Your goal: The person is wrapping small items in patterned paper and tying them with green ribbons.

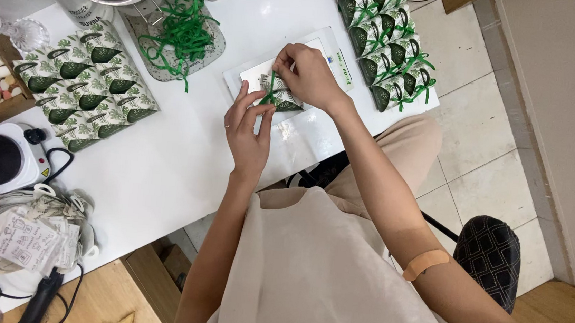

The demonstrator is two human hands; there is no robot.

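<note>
White table (162,164): both hands, left hand (248,134) and right hand (309,77), pinch one green ribbon (267,97) on one pouch (282,102).

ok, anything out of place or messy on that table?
Nothing damaged. Loose green ribbons spill over the edge of their tray onto the table. The small box both hands are tying sits tilted. Flat boxes and finished boxes lie in tidy rows.

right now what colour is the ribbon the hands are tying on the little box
Green ribbon, on a white box with a green leaf print; seen in the head view.
</note>
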